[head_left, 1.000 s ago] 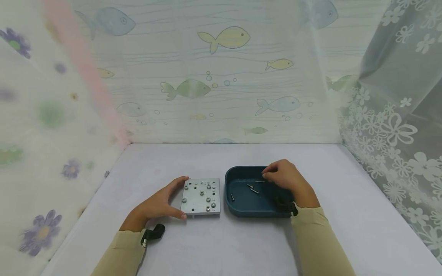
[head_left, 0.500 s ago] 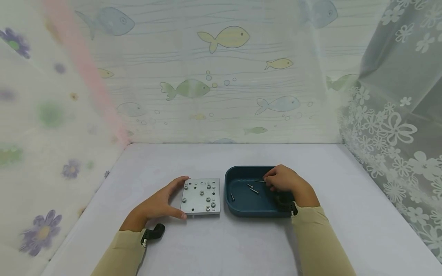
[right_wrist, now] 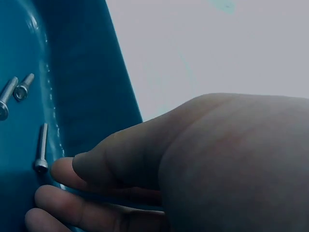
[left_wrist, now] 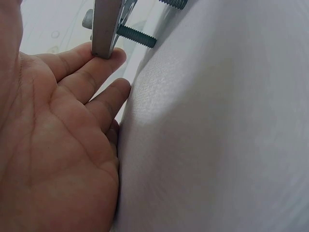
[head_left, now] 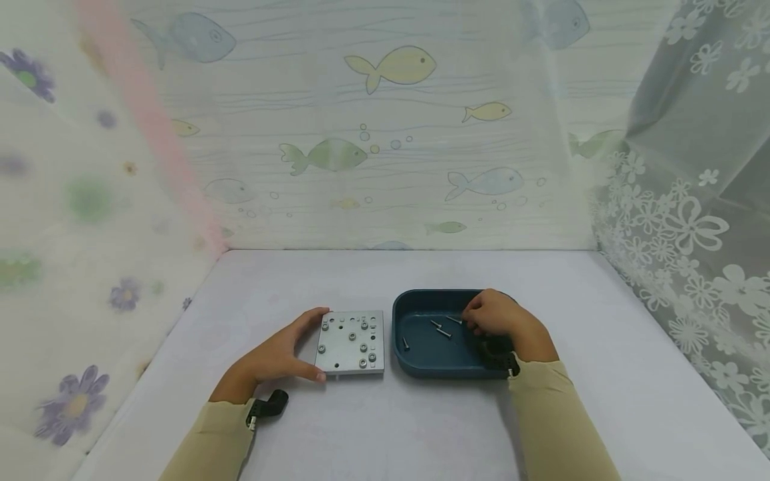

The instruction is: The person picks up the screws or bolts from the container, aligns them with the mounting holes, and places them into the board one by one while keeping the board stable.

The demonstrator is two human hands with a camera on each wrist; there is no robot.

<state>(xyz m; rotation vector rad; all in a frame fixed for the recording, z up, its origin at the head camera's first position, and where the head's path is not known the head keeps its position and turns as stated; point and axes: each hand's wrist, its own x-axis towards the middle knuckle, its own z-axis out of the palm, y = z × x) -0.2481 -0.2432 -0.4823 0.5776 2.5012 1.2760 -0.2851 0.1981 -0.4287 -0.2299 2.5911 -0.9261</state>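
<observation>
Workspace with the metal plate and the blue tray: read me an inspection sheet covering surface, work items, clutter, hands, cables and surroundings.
Surface: white tabletop, no spill seen.
Metal plate: several fitted screws, some holes open; threaded ends jut out underneath.
Blue tray: right of the plate, apart from it; four loose screws visible inside.
Clutter: nothing seen.
Left hand: holds the plate's left side.
Right hand: inside the tray, fingertips beside a loose screw; whether it holds anything is unclear.
Cables: nothing seen.
Surroundings: fish-print sheet behind, flower-patterned sheets at left and right.
</observation>
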